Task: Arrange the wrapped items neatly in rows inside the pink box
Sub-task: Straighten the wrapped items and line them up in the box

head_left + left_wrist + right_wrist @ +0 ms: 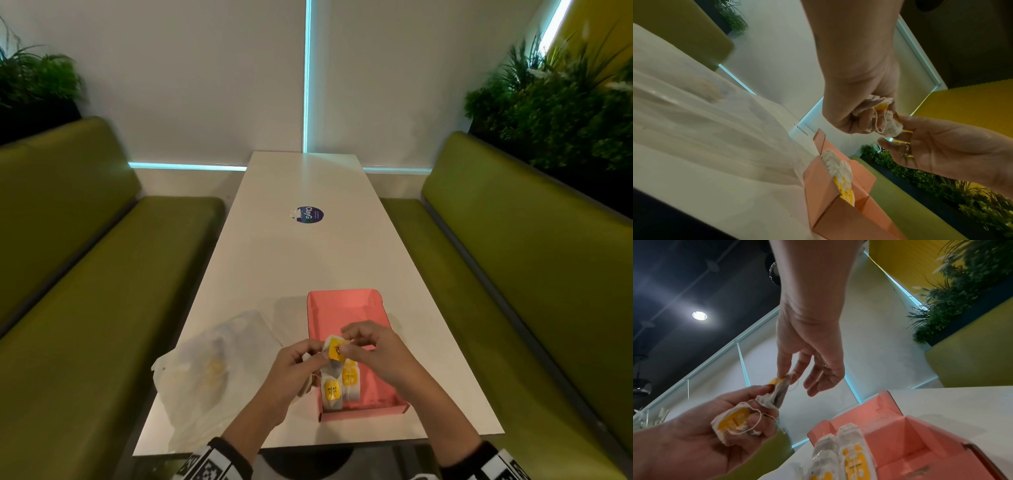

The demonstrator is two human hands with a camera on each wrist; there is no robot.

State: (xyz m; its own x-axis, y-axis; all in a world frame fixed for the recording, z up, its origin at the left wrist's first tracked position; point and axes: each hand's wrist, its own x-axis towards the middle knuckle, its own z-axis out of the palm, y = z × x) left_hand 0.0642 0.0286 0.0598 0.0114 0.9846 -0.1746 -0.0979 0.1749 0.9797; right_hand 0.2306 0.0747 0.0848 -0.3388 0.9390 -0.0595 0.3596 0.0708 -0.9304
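The pink box lies open on the white table, near its front edge. Two wrapped tea bags with yellow labels lie side by side at its near left corner; they also show in the right wrist view. Above the box, my left hand grips a small bunch of tea bags with loose strings. One tea bag sticks up from the bunch. My right hand pinches its top between thumb and forefinger, the other fingers spread.
A crumpled clear plastic bag lies left of the box, with more yellow-labelled items dimly visible inside. A round blue sticker sits mid-table. Green benches flank the table, with plants behind them.
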